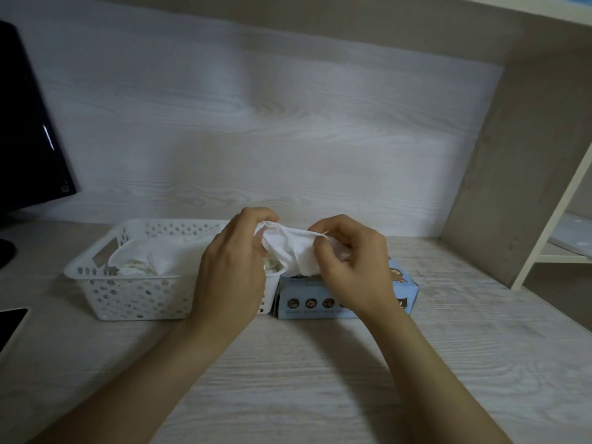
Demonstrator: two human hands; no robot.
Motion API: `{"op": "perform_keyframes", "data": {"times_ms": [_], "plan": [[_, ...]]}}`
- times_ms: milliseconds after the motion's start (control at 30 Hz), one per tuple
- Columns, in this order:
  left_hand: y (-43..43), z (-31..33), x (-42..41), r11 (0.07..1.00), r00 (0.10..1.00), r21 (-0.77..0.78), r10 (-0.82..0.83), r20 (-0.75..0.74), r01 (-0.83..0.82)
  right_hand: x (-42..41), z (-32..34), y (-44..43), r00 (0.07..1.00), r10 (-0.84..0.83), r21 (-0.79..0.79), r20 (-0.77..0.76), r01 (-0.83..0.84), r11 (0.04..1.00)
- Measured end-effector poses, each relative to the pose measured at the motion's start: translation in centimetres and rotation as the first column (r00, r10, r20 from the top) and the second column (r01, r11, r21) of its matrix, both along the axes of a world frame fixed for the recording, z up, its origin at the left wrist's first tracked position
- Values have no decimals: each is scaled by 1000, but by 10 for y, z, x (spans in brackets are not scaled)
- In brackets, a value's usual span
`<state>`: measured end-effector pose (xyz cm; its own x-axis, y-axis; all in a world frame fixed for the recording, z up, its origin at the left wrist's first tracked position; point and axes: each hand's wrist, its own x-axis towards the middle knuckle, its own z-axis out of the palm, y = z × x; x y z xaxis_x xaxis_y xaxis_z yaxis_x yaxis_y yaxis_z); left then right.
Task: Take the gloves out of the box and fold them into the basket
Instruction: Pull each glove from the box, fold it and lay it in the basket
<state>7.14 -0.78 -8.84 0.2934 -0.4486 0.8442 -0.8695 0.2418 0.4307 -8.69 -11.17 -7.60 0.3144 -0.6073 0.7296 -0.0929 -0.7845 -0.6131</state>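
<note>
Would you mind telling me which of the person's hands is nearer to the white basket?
Left. The left hand is at the right end of the basket; the right hand is above the blue box beside it, both pinching the glove.

Bare left hand (229,267), bare right hand (352,261) (forearms uncovered too).

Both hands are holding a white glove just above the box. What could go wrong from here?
1. The thin white glove, pinched by the left hand and right hand, hangs down to the opening of the blue cardboard box; pulling up could drag out extra gloves or lift the box.
2. The white perforated plastic basket holds a loose pile of white gloves, so a fold may spring open.
</note>
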Motion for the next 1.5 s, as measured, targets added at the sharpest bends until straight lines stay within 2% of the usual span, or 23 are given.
{"op": "perform_keyframes", "data": {"times_ms": [133,267,467,600,667,767,833,933,1033,1100,1200,1267,1300,1333,1400,1467,1500], "plan": [[2,5,0,999,1000,-38,-4,-4,3,-3,7,7,988,115,151,102,-130,980],[5,11,1,996,999,-87,24,-32,-26,-6,13,6,957,227,361,183,-280,890],[11,15,3,995,995,-20,-97,-36,96,-7,16,8,944,307,399,124,-331,855],[12,15,2,991,991,21,-133,-3,133,-6,16,6,925,350,496,146,-375,783],[13,13,2,986,988,69,-155,23,153,-5,17,5,914,343,539,217,-405,739],[14,12,1,949,958,132,-284,-28,285,-5,19,5,907,277,601,317,-418,681],[14,10,2,944,949,157,-306,78,291,-5,20,6,919,216,663,329,-388,640],[13,9,3,965,930,178,-238,280,193,-3,20,4,915,181,721,362,-397,568],[10,11,3,987,922,62,-163,352,151,-3,19,1,918,163,736,361,-388,555],[9,9,4,986,915,49,-166,368,159,-5,18,-1,914,187,732,359,-401,551],[9,6,2,975,930,83,-221,292,206,-9,21,3,975,80,751,209,-212,625],[11,6,1,976,951,60,-217,218,209,-9,20,6,986,-41,678,164,-82,730],[11,7,1,979,962,43,-206,179,202,-9,19,7,980,-114,581,163,-2,814],[10,8,1,981,971,28,-195,136,193,-9,17,7,971,-179,442,158,93,892],[10,9,3,985,982,10,-175,66,174,-8,13,8,966,-216,146,143,195,970],[10,9,2,986,985,3,-169,25,169,-6,11,11,992,-79,-43,100,84,996],[10,10,2,984,984,7,-178,11,178,-5,11,14,999,24,-75,43,-21,997]]}}
